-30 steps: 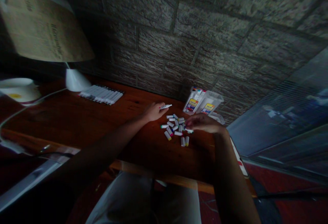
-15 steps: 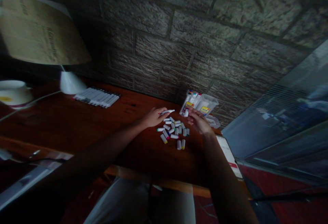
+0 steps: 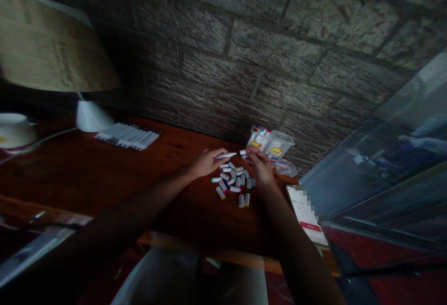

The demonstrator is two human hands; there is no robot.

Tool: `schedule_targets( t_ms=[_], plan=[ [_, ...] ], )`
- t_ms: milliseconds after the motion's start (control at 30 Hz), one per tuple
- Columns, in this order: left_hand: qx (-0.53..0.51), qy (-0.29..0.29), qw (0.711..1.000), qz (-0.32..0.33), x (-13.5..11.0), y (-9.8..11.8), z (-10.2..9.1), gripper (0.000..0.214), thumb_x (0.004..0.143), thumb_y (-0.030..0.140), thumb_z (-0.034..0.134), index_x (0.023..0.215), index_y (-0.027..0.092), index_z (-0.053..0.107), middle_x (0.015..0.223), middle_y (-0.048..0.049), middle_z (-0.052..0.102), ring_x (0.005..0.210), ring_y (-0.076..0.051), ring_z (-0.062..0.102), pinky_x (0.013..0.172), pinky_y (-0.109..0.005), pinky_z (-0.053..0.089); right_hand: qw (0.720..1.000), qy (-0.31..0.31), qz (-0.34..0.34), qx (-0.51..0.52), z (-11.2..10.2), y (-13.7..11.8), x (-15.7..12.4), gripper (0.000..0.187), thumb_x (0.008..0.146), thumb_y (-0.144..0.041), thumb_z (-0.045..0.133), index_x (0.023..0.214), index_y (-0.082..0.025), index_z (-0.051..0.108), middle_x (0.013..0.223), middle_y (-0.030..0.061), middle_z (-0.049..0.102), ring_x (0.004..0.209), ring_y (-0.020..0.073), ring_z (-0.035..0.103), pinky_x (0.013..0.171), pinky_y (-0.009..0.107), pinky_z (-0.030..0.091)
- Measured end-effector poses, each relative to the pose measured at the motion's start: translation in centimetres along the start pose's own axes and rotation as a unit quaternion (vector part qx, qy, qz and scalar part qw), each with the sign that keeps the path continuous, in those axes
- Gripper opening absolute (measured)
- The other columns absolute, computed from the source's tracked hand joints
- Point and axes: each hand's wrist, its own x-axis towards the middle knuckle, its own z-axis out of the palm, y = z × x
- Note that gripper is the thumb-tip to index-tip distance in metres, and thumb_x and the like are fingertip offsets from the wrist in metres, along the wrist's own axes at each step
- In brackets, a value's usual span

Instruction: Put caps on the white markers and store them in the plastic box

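A white marker (image 3: 225, 155) lies in the grip of my left hand (image 3: 206, 162), its uncapped end pointing right. My right hand (image 3: 260, 163) pinches a small white marker cap (image 3: 243, 152), level with the marker's tip and a narrow gap away from it. On the table just below both hands is a loose pile of white marker caps (image 3: 233, 189) with coloured ends: green, yellow, pink and blue. Two of the caps (image 3: 244, 200) lie a bit apart, nearer the table's front edge.
Uncapped markers (image 3: 127, 136) lie in a row at the left, beside a lamp (image 3: 91, 116) and a white cup (image 3: 16, 132). Behind my right hand stand clear cases (image 3: 279, 145), one holding markers. A phone (image 3: 307, 216) rests at the table's right edge. The brick wall (image 3: 223, 63) borders the back.
My right hand has moved left and turned the cap toward the marker, narrowing the gap between them. The marker in my left hand is now held more level. The view has shifted slightly.
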Motion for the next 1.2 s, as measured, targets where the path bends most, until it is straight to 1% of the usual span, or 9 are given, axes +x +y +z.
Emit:
schedule_targets(
  t_ms=[100,233,400,533,633,733,967,1067,1200],
  plan=[
    [0.007,-0.001,1.0,-0.005,0.03,0.05,-0.05,0.026,0.092,0.038,0.052,0.109,0.022,0.064,0.101,-0.0024,0.073,0.09,-0.016,0.068,0.081,-0.024,0.048,1.0,-0.005,0.006,0.02,0.1,0.0,-0.06,0.046,0.066,-0.056,0.071,0.102,-0.027,0.067,0.086,0.0028,0.066,0.071,0.015,0.055,0.06,0.028,0.043],
    [0.022,0.006,1.0,-0.015,0.07,0.12,-0.2,0.024,0.09,0.037,0.057,0.106,0.022,0.065,0.099,-0.002,0.073,0.087,-0.016,0.068,0.08,-0.025,0.048,1.0,-0.019,0.004,-0.009,0.12,0.01,-0.06,0.044,0.068,-0.056,0.069,0.103,-0.028,0.066,0.092,0.0028,0.067,0.072,0.0158,0.058,0.059,0.029,0.043],
    [0.026,0.027,0.999,-0.019,0.1,-0.03,-0.16,0.024,0.09,0.037,0.056,0.107,0.023,0.065,0.101,-0.002,0.073,0.088,-0.016,0.068,0.08,-0.025,0.048,0.999,-0.035,0.025,-0.023,0.35,0.11,-0.23,0.044,0.065,-0.056,0.073,0.1,-0.031,0.067,0.1,0.0017,0.068,0.071,0.0163,0.06,0.061,0.031,0.047],
    [0.029,0.038,0.999,-0.014,0.14,0.08,-0.16,0.025,0.091,0.037,0.055,0.108,0.023,0.066,0.104,-0.0029,0.073,0.092,-0.017,0.068,0.081,-0.026,0.048,0.997,-0.053,0.01,-0.047,0.41,0.19,-0.32,0.045,0.065,-0.057,0.073,0.102,-0.031,0.067,0.103,0.0012,0.068,0.071,0.0164,0.061,0.063,0.032,0.048],
    [0.035,0.031,0.999,-0.019,0.14,0.16,-0.21,0.025,0.092,0.038,0.053,0.108,0.023,0.067,0.104,-0.0028,0.073,0.095,-0.018,0.067,0.084,-0.027,0.048,0.997,-0.055,0.004,-0.051,0.39,0.11,-0.36,0.052,0.065,-0.059,0.073,0.106,-0.029,0.066,0.103,0.0031,0.068,0.068,0.0157,0.06,0.06,0.031,0.048],
    [0.036,0.026,0.999,-0.008,0.14,0.06,-0.24,0.024,0.091,0.035,0.055,0.109,0.023,0.067,0.105,-0.0028,0.073,0.095,-0.018,0.067,0.085,-0.028,0.048,0.997,-0.053,0.006,-0.054,0.39,0.09,-0.38,0.05,0.067,-0.059,0.071,0.106,-0.029,0.066,0.101,0.0024,0.068,0.068,0.0154,0.06,0.059,0.031,0.048],
    [0.053,0.052,0.997,0.023,0.39,-0.12,-0.34,0.017,0.086,0.028,0.063,0.101,0.021,0.069,0.1,-0.004,0.073,0.093,-0.018,0.066,0.086,-0.03,0.048,0.995,-0.073,0.021,-0.067,0.49,0.21,-0.5,0.046,0.068,-0.058,0.072,0.107,-0.034,0.067,0.104,-0.0001,0.068,0.084,0.0188,0.061,0.068,0.032,0.051],
    [0.064,0.05,0.997,0.019,0.45,-0.08,-0.46,0.015,0.086,0.027,0.064,0.099,0.022,0.07,0.098,-0.0037,0.073,0.093,-0.018,0.066,0.086,-0.031,0.048,0.995,-0.072,0.009,-0.069,0.62,0.22,-0.59,0.042,0.067,-0.056,0.073,0.102,-0.031,0.068,0.101,0.0003,0.069,0.081,0.0175,0.061,0.067,0.031,0.051],
    [0.073,0.049,0.996,0.022,0.43,-0.14,-0.58,0.015,0.086,0.027,0.064,0.099,0.023,0.07,0.098,-0.0033,0.072,0.094,-0.018,0.065,0.087,-0.031,0.047,0.995,-0.074,-0.007,-0.074,0.7,0.37,-0.54,0.046,0.066,-0.059,0.073,0.1,-0.029,0.069,0.094,0.0014,0.068,0.073,0.0159,0.06,0.064,0.031,0.049]
  ],
)
